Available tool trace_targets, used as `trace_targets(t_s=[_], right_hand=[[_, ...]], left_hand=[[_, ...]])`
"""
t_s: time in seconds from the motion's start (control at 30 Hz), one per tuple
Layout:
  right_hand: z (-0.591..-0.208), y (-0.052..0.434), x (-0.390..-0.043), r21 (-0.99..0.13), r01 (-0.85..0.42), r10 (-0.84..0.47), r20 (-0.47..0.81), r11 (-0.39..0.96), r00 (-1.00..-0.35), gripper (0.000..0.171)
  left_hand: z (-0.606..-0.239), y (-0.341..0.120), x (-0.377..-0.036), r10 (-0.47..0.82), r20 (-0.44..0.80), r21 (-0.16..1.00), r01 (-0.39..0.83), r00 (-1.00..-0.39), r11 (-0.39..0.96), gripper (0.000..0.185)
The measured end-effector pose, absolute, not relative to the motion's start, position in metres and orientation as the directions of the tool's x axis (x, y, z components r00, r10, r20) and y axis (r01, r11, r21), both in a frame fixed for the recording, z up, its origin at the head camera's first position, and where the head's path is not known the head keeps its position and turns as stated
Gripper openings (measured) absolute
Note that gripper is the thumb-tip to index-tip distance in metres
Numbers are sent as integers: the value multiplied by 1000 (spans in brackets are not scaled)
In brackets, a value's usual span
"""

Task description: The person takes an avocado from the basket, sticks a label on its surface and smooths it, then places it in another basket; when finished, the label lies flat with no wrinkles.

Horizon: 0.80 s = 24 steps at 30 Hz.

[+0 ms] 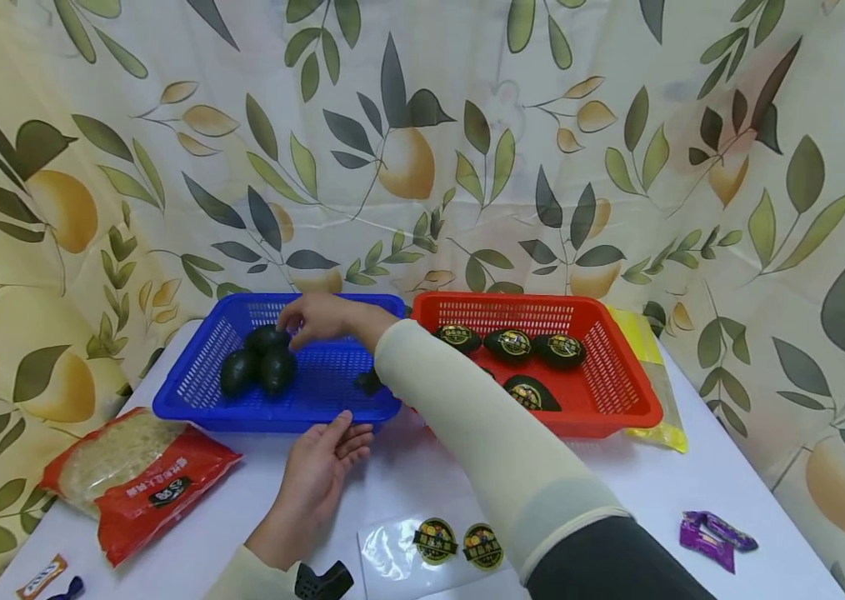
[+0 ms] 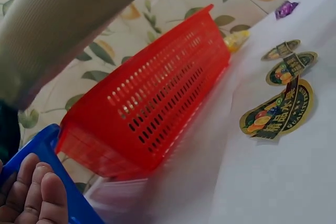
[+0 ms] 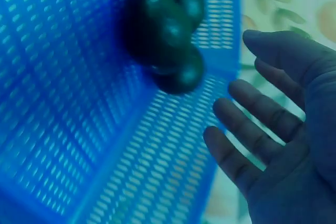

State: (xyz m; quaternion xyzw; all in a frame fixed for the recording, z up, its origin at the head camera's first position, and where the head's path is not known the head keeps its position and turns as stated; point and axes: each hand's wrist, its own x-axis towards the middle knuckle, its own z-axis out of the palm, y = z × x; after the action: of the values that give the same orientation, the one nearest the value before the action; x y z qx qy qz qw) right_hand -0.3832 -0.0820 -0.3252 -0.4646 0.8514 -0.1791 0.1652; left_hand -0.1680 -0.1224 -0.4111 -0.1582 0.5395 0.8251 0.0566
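Dark green avocados (image 1: 277,371) sit in a cluster at the left of a blue plastic basket (image 1: 201,417). My right hand (image 1: 321,318) hovers by the cluster; in the right wrist view its fingers (image 3: 247,124) are spread, holding nothing, apart from the avocados (image 3: 157,27). Another dark avocado (image 1: 368,382) is partly hidden behind my right sleeve. My left hand (image 1: 321,467) is at the blue basket's front rim, palm turned up, thumb tip at the rim and fingers loosely bent. To the right, a red basket (image 1: 621,417) holds several avocados (image 1: 510,344) bearing black-and-gold stickers.
A clear sheet (image 1: 385,567) with round black-and-gold stickers (image 1: 435,541) lies in front, partly under my right arm. A red-and-clear food bag (image 1: 160,492) is at left, a yellow packet (image 1: 655,375) beside the red basket. Purple-wrapped sweets (image 1: 707,542) lie at right, an orange-white wrapper (image 1: 42,577) at front left.
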Motion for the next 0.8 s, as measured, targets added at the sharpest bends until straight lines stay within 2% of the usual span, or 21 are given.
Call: trace_targets(t_s=[0.3,0.37,0.53,0.63,0.8], right_hand=[[-362,-137,-381,-272,-759,-797,-339,591,-499,60],[-364,-139,-375,-233,-778,-794,-361,584,-488,62],[-362,-134,-364,-197,-747,-740,-434,635,-514,66],[-359,-131,-362,-207,-720,-720,-445,662,-534,67],[-344,-124,-363,-229,-731,-752,-374,642,-543,63]], left_hand=[[-414,-126,-171,-61,-307,874,-256,-950,-412,34],[-415,-125,-170,-56,-304,876,-256,-951,-410,33],[-416,-126,-170,-47,-288,886,-247,-957,-393,31],[-416,-126,-170,-49,-284,888,-244,-958,-390,34],[-413,-126,-170,-46,-287,890,-248,-957,-382,38]])
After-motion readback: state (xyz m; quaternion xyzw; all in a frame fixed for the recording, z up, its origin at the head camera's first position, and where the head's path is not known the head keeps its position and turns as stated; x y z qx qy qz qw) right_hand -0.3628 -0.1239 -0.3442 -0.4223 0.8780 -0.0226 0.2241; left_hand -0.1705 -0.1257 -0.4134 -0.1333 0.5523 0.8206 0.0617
